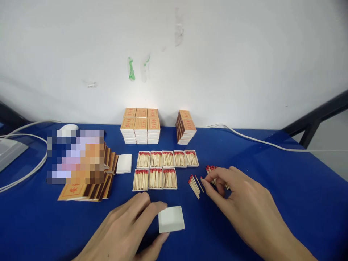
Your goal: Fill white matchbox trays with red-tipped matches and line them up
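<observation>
My left hand (130,221) grips a white matchbox tray (171,219) by its left side, thumb below and index finger above. No matches show inside it. To the right, my right hand (239,195) is closed in a pinch, with one red match head (201,178) at the thumb tip; the rest of that match is hidden. Just left of those fingertips lie several loose matches (194,186). A larger heap of matches (211,169) is partly covered by the right hand. Beyond my hands stand two rows of trays filled with matches (156,178), heads pointing away.
Stacked matchboxes stand against the wall, a wide block (140,127) and a narrower one (185,127). A white tray piece (124,164) lies beside overlapping matchbox sleeves (99,188) at left. A white cable (258,143) runs along the back of the blue table (285,174).
</observation>
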Available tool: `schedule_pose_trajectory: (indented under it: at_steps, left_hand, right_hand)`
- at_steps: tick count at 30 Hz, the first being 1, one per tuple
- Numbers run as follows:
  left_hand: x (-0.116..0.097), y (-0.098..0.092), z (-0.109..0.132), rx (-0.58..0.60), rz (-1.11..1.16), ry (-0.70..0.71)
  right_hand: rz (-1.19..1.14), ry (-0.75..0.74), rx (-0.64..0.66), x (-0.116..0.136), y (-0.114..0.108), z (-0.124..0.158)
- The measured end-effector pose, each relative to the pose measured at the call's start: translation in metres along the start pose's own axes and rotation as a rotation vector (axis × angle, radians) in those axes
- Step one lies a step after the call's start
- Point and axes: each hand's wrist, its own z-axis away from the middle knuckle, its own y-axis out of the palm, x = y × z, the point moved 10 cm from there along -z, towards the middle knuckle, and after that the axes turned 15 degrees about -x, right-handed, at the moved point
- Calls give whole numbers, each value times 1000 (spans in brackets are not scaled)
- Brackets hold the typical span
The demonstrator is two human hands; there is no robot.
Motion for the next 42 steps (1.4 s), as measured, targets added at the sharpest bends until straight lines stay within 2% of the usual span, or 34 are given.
schedule_pose_trajectory:
  at_steps: [6, 12, 14, 18, 23, 34, 42]
  left_hand:
    - [3, 2, -3, 14, -2, -33]
    - [5, 4, -2, -5, 10, -27]
    - [5, 2, -1, -13, 15, -33]
    - [4, 1, 1, 10, 29, -42]
    - [4, 0, 1, 4, 32, -38]
    - [1, 0, -4, 5, 25, -23]
    - [1, 3, 1, 33, 26, -18]
  right_hand:
    - [50, -66, -96, 8, -2, 0]
    - [-33, -50, 0, 15, 2, 2]
    - [-22, -41, -27, 13, -3, 0]
    - [134, -19, -130, 0, -15, -3]
    - [297, -98, -129, -2, -12, -2]
    - [223, -82, -95, -1, -8, 1]
    - [204, -43, -103, -5, -12, -2]
